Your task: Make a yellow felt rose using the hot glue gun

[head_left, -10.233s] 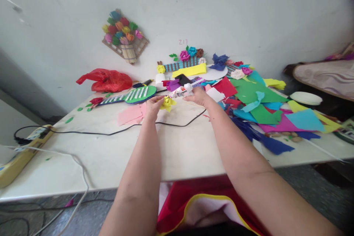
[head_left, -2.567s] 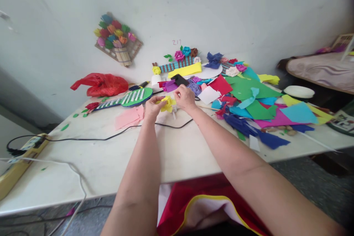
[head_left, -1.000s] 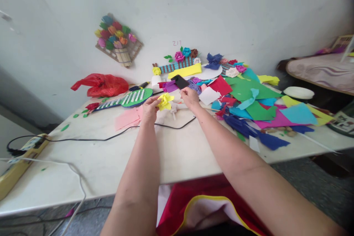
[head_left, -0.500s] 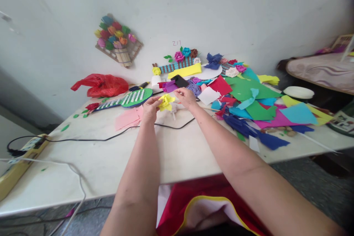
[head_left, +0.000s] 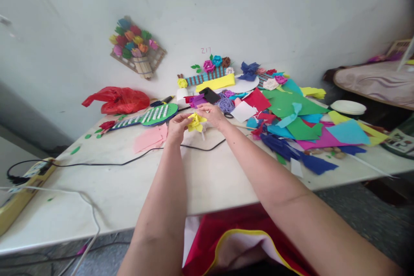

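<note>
A yellow paper flower (head_left: 196, 123) is held above the table between my two hands. My left hand (head_left: 177, 128) pinches its left side. With bent fingers, my right hand (head_left: 211, 115) touches the flower's upper right petals. Just behind and below the flower is the glue gun's pale nozzle-like part (head_left: 203, 134), mostly hidden, so its kind is hard to confirm. Pink paper sheets (head_left: 149, 139) lie to the left of my left hand. A green paddle-shaped woven piece (head_left: 161, 114) rests behind them.
Coloured paper scraps (head_left: 296, 108) cover the table's right side. A black cable (head_left: 110, 164) runs across the table from the power strip (head_left: 40, 174). A red plastic bag (head_left: 121, 101) sits at the back left; a black phone (head_left: 209, 95) lies behind my hands.
My right hand has moved left onto the yellow paper flower, which it was apart from before. The flower has turned slightly in my left hand.
</note>
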`<state>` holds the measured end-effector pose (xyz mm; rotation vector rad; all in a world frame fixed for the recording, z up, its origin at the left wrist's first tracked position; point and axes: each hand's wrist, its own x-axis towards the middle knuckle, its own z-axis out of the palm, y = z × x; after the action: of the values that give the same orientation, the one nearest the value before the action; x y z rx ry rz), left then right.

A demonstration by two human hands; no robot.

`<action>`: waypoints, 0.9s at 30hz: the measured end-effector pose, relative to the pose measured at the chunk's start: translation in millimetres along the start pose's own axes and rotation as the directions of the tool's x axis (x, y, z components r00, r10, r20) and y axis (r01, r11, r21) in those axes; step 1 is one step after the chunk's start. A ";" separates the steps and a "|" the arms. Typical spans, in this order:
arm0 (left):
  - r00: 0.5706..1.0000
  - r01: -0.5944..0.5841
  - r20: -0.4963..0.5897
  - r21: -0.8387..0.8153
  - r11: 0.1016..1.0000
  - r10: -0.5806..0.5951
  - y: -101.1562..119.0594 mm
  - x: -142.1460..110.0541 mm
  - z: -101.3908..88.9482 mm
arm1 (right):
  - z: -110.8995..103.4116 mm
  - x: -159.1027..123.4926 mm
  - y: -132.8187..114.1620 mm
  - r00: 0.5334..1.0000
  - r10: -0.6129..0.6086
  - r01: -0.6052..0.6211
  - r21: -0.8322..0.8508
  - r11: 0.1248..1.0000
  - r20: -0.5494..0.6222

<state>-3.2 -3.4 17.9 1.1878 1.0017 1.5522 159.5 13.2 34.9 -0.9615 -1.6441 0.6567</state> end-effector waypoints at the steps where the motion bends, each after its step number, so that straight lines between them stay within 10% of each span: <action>1: 1.000 0.003 0.004 -0.004 1.000 -0.003 0.6 -0.5 0.7 | 1.6 -0.4 0.3 1.000 0.015 -0.015 0.028 0.999 -0.012; 20: 1.000 0.020 0.016 -0.001 1.000 -0.020 -3.4 2.1 -2.0 | -1.8 6.5 4.7 0.913 0.300 -0.222 0.283 0.933 -0.275; 27: 1.000 0.016 -0.025 -0.091 0.996 -0.018 -0.9 1.6 -2.6 | -18.5 9.1 -5.3 0.823 0.501 -0.216 0.669 0.711 -0.267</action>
<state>-5.8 -1.8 16.9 1.0961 0.9458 1.5863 174.9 17.3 49.0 -0.8626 -0.7383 1.0844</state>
